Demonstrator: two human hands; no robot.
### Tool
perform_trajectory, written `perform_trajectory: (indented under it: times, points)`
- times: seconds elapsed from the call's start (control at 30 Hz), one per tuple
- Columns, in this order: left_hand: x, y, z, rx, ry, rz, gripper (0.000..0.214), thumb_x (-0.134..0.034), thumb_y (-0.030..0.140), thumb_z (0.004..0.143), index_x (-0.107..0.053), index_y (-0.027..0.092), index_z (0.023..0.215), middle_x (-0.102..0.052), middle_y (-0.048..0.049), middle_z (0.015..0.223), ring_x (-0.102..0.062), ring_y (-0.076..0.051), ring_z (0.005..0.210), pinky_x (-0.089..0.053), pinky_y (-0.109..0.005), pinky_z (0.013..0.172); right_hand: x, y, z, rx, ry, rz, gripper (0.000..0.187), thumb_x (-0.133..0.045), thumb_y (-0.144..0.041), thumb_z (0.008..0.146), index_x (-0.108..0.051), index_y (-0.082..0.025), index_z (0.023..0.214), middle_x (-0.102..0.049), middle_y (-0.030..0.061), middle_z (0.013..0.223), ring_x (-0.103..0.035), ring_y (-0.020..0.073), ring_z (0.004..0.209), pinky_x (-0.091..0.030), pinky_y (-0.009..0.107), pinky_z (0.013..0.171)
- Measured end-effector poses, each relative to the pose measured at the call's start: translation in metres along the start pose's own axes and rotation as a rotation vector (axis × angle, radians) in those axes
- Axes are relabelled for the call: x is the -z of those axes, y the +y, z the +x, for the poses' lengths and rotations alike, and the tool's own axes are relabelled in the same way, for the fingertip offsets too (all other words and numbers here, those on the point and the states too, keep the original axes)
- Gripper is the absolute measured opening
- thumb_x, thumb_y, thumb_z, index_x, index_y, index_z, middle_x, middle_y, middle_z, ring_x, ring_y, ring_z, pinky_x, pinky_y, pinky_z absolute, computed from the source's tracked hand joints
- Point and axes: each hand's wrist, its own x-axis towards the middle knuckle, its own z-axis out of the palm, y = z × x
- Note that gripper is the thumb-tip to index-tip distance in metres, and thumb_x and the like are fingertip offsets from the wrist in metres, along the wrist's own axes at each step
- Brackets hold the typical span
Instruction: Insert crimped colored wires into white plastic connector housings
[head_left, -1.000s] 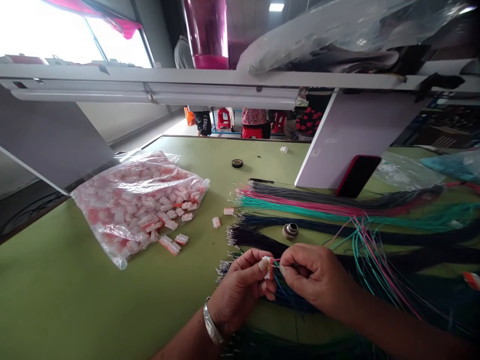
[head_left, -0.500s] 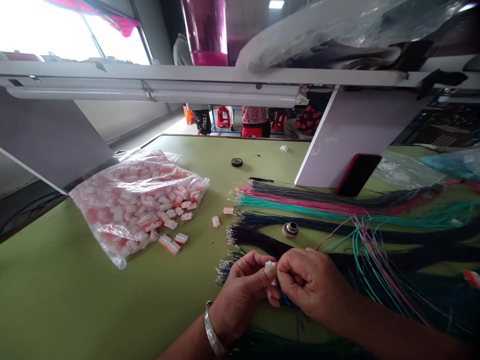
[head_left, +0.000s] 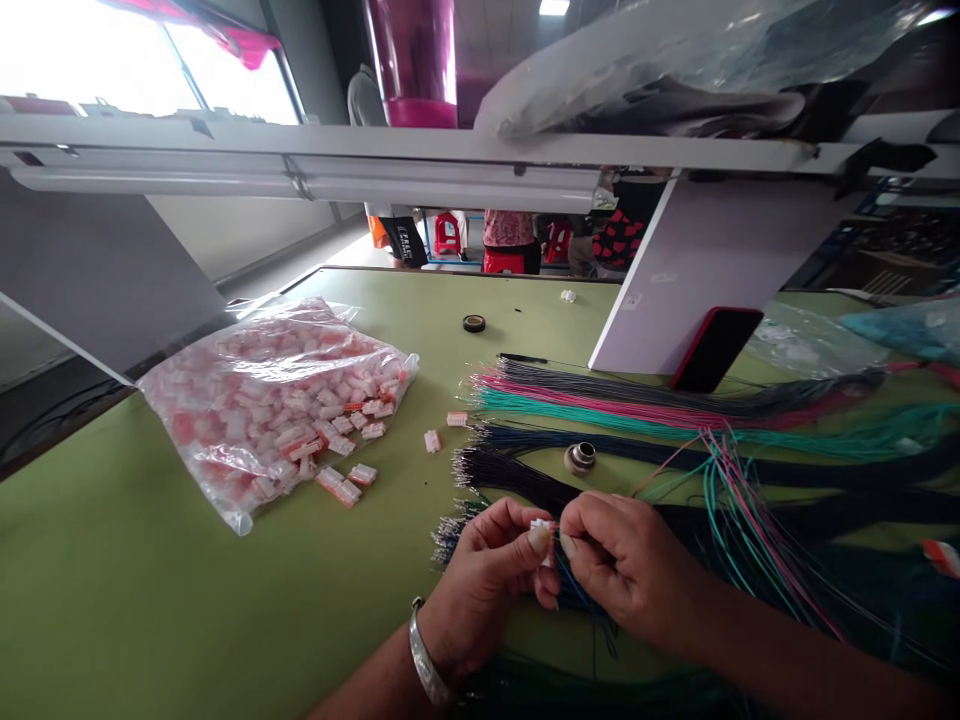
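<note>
My left hand (head_left: 487,580) pinches a small white and orange connector (head_left: 543,532) between thumb and fingers, low in the middle of the view. My right hand (head_left: 626,565) is closed right beside it, fingertips pinched on a thin wire (head_left: 581,590) at the connector's side. Blue wires trail down from between the two hands. Teal and pink wires (head_left: 739,510) fan out to the right of my right hand. Bundles of black, pink, teal and dark blue wires (head_left: 637,410) lie across the green table (head_left: 112,580) behind the hands.
A clear plastic bag of white and orange connectors (head_left: 270,400) lies at the left, several spilled beside it. A small metal ring (head_left: 580,458), a tape roll (head_left: 473,323) and a phone (head_left: 714,348) leaning on a white panel sit further back. People stand far behind.
My right hand closed in on the connector, then drew slightly right again. My left hand kept its grip on the connector in about the same place.
</note>
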Motion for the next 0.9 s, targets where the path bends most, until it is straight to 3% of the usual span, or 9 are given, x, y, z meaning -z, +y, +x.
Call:
perform_trajectory:
  times: [0.3,0.47,0.57,0.6,0.67,0.7,0.77,0.83,0.9]
  points:
    - [0.0,-0.002,-0.001,-0.002,-0.006,0.014,0.02,-0.076,0.027,0.075,-0.061,0.014,0.082,-0.063,-0.0017,0.063,-0.058,-0.011,0.051,-0.047,-0.023,0.052,-0.011,0.003,-0.003,-0.06,0.004,0.109,0.021,-0.045,-0.017,0.088,-0.045,-0.02,0.068,-0.056,-0.0007,0.064,-0.051,0.0122,0.059,-0.038,0.024,0.056]
    - [0.001,0.002,-0.001,-0.002,0.017,-0.022,0.019,-0.074,0.025,0.077,-0.062,0.014,0.085,-0.061,-0.0001,0.064,-0.057,-0.01,0.052,-0.047,-0.023,0.051,-0.002,0.005,-0.004,-0.074,0.058,0.052,0.021,-0.048,-0.021,0.091,-0.049,-0.02,0.069,-0.051,-0.0027,0.061,-0.047,0.0109,0.053,-0.036,0.023,0.051]
    - [-0.003,0.007,-0.003,-0.076,0.016,-0.012,0.017,-0.073,0.026,0.079,-0.061,0.015,0.085,-0.059,0.0014,0.065,-0.055,-0.009,0.053,-0.047,-0.023,0.053,0.007,0.001,-0.01,-0.012,0.163,-0.151,0.019,-0.05,-0.035,0.094,-0.061,-0.02,0.092,-0.064,0.0033,0.08,-0.06,0.0189,0.073,-0.045,0.034,0.069]
    - [-0.005,0.009,-0.005,-0.105,0.006,0.006,0.016,-0.072,0.026,0.08,-0.061,0.015,0.085,-0.059,0.0017,0.065,-0.054,-0.008,0.052,-0.046,-0.022,0.053,0.009,-0.002,-0.012,0.021,0.202,-0.221,0.027,-0.053,-0.043,0.092,-0.062,-0.021,0.103,-0.067,0.007,0.093,-0.062,0.0249,0.088,-0.046,0.041,0.079]
    - [-0.01,0.011,-0.008,-0.146,-0.032,0.052,0.016,-0.071,0.026,0.08,-0.061,0.016,0.085,-0.059,0.0022,0.066,-0.053,-0.008,0.052,-0.044,-0.022,0.053,0.01,-0.009,-0.017,0.077,0.234,-0.297,0.053,-0.062,-0.056,0.083,-0.058,-0.021,0.122,-0.064,0.0126,0.118,-0.053,0.036,0.115,-0.039,0.054,0.095]
    - [-0.012,0.012,-0.011,-0.159,-0.057,0.078,0.015,-0.071,0.027,0.081,-0.061,0.016,0.085,-0.059,0.002,0.067,-0.053,-0.008,0.053,-0.044,-0.022,0.054,0.009,-0.014,-0.019,0.073,0.229,-0.285,0.06,-0.066,-0.056,0.079,-0.055,-0.021,0.127,-0.061,0.0134,0.124,-0.05,0.0373,0.12,-0.038,0.055,0.099]
    - [-0.017,0.013,-0.016,-0.197,-0.105,0.145,0.017,-0.072,0.028,0.08,-0.063,0.016,0.087,-0.061,0.0008,0.072,-0.054,-0.009,0.059,-0.046,-0.022,0.059,0.009,-0.022,-0.024,-0.008,0.185,-0.152,0.053,-0.068,-0.044,0.081,-0.055,-0.021,0.127,-0.065,0.0112,0.121,-0.058,0.0311,0.113,-0.045,0.047,0.096]
    - [-0.021,0.014,-0.021,-0.252,-0.127,0.247,0.021,-0.072,0.031,0.08,-0.066,0.017,0.094,-0.064,-0.0014,0.079,-0.056,-0.011,0.066,-0.048,-0.024,0.065,0.015,-0.029,-0.033,-0.129,0.156,0.038,0.032,-0.062,-0.028,0.086,-0.061,-0.022,0.117,-0.07,0.006,0.106,-0.066,0.0213,0.094,-0.053,0.034,0.084]
    - [-0.023,0.016,-0.025,-0.302,-0.107,0.369,0.027,-0.073,0.032,0.079,-0.067,0.018,0.101,-0.065,-0.0032,0.086,-0.058,-0.013,0.073,-0.048,-0.026,0.069,0.03,-0.031,-0.048,-0.227,0.223,0.179,0.02,-0.06,-0.023,0.086,-0.066,-0.023,0.106,-0.071,0.0029,0.096,-0.067,0.0176,0.085,-0.054,0.027,0.077]
